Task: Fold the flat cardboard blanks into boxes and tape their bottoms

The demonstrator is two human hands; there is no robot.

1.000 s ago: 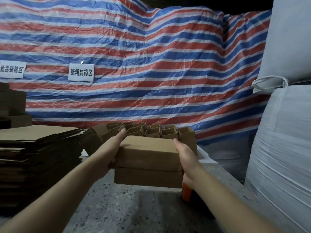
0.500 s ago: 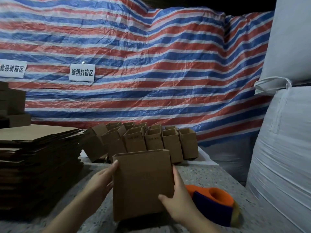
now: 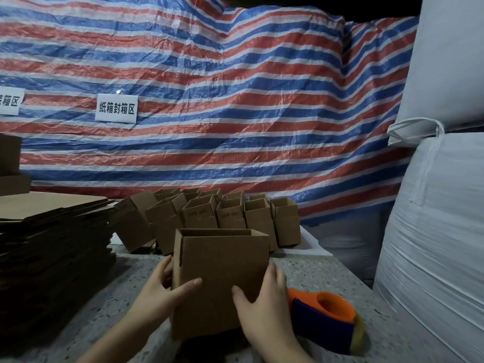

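A brown cardboard box (image 3: 222, 268) stands upright on the speckled table (image 3: 314, 273), its open top facing up. My left hand (image 3: 159, 292) grips its left side, thumb across the front face. My right hand (image 3: 262, 307) grips the right side, thumb on the front. An orange and blue tape dispenser (image 3: 327, 320) lies on the table just right of my right hand. A tall stack of flat cardboard blanks (image 3: 52, 247) sits at the left.
Several folded open boxes (image 3: 230, 218) stand in rows behind the held box, some at the left tilted. Big white sacks (image 3: 434, 231) fill the right side. A red, white and blue striped tarp (image 3: 209, 100) with paper signs hangs behind.
The box went from lying on its side in the air to standing upright on the table. My hands came down and nearer with it, and the tape dispenser came into view.
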